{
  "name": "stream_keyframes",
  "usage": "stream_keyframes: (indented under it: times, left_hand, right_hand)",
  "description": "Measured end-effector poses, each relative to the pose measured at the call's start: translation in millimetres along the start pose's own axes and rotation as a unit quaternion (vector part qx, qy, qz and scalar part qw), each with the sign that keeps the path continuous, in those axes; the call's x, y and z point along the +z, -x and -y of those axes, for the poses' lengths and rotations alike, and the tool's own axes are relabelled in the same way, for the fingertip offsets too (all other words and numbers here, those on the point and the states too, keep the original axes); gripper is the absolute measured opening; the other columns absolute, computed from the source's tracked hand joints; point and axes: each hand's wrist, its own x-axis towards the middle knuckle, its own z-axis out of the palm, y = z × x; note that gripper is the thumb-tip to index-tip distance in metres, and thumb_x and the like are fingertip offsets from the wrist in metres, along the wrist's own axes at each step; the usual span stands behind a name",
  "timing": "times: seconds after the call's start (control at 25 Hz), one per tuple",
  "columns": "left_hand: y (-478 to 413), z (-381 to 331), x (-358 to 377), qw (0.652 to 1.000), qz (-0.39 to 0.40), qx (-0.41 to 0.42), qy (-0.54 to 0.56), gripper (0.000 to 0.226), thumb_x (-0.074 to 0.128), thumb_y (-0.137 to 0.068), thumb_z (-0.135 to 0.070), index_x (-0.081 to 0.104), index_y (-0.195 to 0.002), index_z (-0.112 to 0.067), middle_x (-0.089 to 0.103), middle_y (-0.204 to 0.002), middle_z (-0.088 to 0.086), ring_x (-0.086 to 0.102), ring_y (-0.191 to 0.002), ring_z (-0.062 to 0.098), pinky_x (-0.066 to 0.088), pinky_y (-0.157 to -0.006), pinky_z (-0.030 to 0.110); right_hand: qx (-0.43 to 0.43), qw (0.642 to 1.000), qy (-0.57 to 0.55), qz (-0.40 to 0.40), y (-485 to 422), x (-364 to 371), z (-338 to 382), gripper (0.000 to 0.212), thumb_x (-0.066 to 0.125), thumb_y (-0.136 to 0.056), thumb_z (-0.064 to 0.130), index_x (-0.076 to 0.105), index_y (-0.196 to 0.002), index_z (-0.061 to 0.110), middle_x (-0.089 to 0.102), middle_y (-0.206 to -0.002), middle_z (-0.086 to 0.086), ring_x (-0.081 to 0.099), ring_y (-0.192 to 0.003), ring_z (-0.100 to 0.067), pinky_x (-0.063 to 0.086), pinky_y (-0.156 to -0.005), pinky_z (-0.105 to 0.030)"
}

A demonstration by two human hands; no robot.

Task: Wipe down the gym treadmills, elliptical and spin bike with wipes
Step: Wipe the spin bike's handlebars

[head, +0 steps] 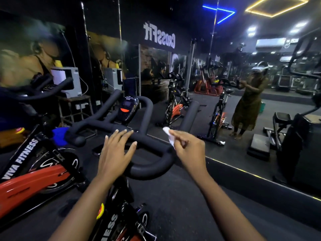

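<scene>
Left hand [115, 152] lies flat, fingers straight, on the crossbar of the handlebar [151, 168] at frame centre, gripping nothing. My read: it steadies the bar while the other hand works. Right hand [187, 150] pinches the wipe [168, 136] between thumb and fingertips, just right of centre, at the bar's right bend. Wipe is touching the foam or just off it, can't tell which. The pinch leaves a free flap to drag along the tube. Wipe: small, white, crumpled, partly hidden by the fingers; wet or dry not readable. Spin bike [119, 206] fills lower centre: black stem, console [127, 108] above the bar. Bar is matte black padding, no streaks visible in this light. Mirror [260, 145] at right shows the same pose.
</scene>
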Motion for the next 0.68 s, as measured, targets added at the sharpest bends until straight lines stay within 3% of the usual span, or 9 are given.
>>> stream_keyframes:
  times: [0.08, 0.2, 0.32, 0.44, 0.56, 0.68]
  left_hand:
    - [-12, 1, -7, 0.999, 0.036, -0.041, -0.007, 0.057, 0.04, -0.095, -0.051, 0.04, -0.143, -0.021, 0.038, -0.151, 0.003, 0.023, -0.144, 0.023, 0.012, -0.118, 0.044]
    - [-15, -6, -1, 0.989, 0.106, -0.034, -0.098, 0.083, 0.001, -0.079, -0.072, 0.018, -0.15, -0.034, 0.018, -0.158, -0.008, 0.008, -0.147, 0.017, 0.004, -0.118, 0.042]
    - [-18, -4, 0, 0.979, 0.15, -0.039, -0.129, 0.064, 0.016, -0.092, -0.067, 0.015, -0.15, -0.04, 0.01, -0.16, -0.011, 0.001, -0.148, 0.017, 0.006, -0.119, 0.042]
    - [-18, -4, -2, 0.976, 0.161, -0.029, -0.144, 0.058, 0.025, -0.095, -0.061, 0.018, -0.149, -0.04, 0.012, -0.16, -0.01, 0.002, -0.148, 0.018, 0.01, -0.119, 0.041]
    - [-17, -4, 1, 0.978, 0.146, -0.035, -0.146, 0.058, 0.026, -0.095, -0.06, 0.018, -0.149, -0.04, 0.013, -0.16, -0.01, 0.004, -0.148, 0.019, 0.01, -0.119, 0.04]
    - [-16, -5, 1, 0.98, 0.132, -0.046, -0.14, 0.069, 0.012, -0.084, -0.065, 0.021, -0.148, -0.041, 0.015, -0.159, -0.01, 0.007, -0.148, 0.018, 0.011, -0.118, 0.038]
  right_hand:
    - [-0.042, 0.998, 0.027, 0.045, -37, 25, 6, 0.031, 0.059, -0.076, -0.007, 0.073, -0.099, 0.007, 0.073, -0.093, -0.006, 0.057, -0.087, 0.004, 0.036, -0.078, 0.003]
    - [-0.099, 0.985, 0.085, 0.111, -91, 67, 12, 0.033, 0.057, -0.079, -0.007, 0.071, -0.105, 0.007, 0.072, -0.1, -0.009, 0.064, -0.085, -0.008, 0.04, -0.08, -0.007]
    - [-0.179, 0.957, 0.156, 0.168, -147, 111, 9, 0.036, 0.051, -0.081, -0.005, 0.068, -0.111, 0.007, 0.066, -0.116, -0.012, 0.061, -0.108, -0.028, 0.045, -0.095, -0.032]
    - [-0.194, 0.923, 0.25, 0.22, -178, 146, -3, 0.038, 0.049, -0.086, 0.004, 0.063, -0.12, 0.012, 0.058, -0.128, -0.012, 0.056, -0.115, -0.031, 0.044, -0.096, -0.04]
    - [-0.217, 0.912, 0.285, 0.201, -167, 157, -22, 0.041, 0.045, -0.089, 0.006, 0.055, -0.128, 0.01, 0.057, -0.129, -0.012, 0.056, -0.112, -0.032, 0.047, -0.092, -0.04]
    - [-0.341, 0.888, 0.281, 0.124, -137, 147, -37, 0.044, 0.039, -0.079, 0.007, 0.063, -0.114, -0.001, 0.064, -0.113, -0.016, 0.064, -0.098, -0.032, 0.057, -0.07, -0.035]
